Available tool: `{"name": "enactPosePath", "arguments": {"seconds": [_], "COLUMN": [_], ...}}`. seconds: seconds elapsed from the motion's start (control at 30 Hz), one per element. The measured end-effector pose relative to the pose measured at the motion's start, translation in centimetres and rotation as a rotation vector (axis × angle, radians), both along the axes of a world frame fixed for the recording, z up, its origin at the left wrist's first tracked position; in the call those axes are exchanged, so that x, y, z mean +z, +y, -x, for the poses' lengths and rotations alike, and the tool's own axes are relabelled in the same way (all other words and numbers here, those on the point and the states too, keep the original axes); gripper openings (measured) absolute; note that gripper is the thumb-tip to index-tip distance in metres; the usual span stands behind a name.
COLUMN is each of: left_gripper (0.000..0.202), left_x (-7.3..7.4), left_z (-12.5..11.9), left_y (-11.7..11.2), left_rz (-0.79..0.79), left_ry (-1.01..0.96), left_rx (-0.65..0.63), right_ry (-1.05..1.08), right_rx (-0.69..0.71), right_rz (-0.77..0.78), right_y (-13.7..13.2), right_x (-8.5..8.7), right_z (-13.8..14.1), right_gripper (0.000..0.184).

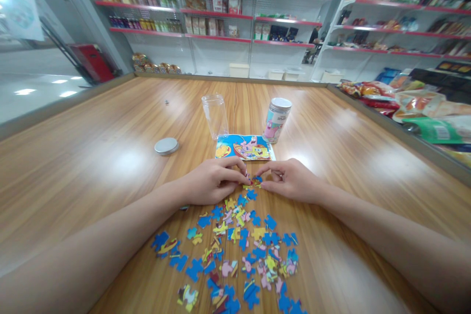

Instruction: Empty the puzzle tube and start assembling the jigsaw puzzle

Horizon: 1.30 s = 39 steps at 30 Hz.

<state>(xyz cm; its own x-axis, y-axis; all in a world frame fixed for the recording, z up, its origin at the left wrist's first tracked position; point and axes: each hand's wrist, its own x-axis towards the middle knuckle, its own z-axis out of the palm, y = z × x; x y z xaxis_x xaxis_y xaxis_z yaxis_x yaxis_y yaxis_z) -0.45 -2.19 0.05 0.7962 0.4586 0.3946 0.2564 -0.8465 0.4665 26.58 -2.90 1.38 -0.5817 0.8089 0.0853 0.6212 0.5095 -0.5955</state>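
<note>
My left hand (213, 180) and my right hand (290, 180) meet over the wooden table (91, 167), fingertips pinched on small puzzle pieces (253, 182) held between them. Several loose blue, yellow and pink jigsaw pieces (239, 250) lie scattered on the table just in front of both hands. A cartoon reference picture (245, 147) lies flat just beyond the hands.
An open clear plastic jar (215, 115) stands behind the picture, its silver lid (166, 146) to the left. A lidded printed can (276, 119) stands at the picture's right. Snack bags (415, 103) pile beyond the table's right edge. Store shelves (221, 14) line the back.
</note>
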Motion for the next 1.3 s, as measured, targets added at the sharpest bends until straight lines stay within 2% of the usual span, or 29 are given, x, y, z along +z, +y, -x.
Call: {"name": "enactPosePath", "arguments": {"seconds": [0.77,1.07,1.3], "left_gripper": [0.036,0.023,0.018], "left_x": [-0.14,-0.30,-0.26], "left_z": [0.11,0.01,-0.11], "left_y": [0.04,0.06,0.11], "left_rz": [-0.012,-0.047,-0.061], "left_ry": [0.010,-0.031,-0.027], "left_rx": [-0.002,0.135,0.137], "right_ry": [-0.006,-0.014,-0.014], "right_rx": [-0.015,-0.012,-0.013], "right_rz": [0.009,-0.004,0.009], "right_y": [-0.04,0.04,-0.02], "right_x": [0.04,-0.13,-0.05], "right_z": [0.06,0.00,-0.07], "right_gripper": [0.026,0.028,0.028]}}
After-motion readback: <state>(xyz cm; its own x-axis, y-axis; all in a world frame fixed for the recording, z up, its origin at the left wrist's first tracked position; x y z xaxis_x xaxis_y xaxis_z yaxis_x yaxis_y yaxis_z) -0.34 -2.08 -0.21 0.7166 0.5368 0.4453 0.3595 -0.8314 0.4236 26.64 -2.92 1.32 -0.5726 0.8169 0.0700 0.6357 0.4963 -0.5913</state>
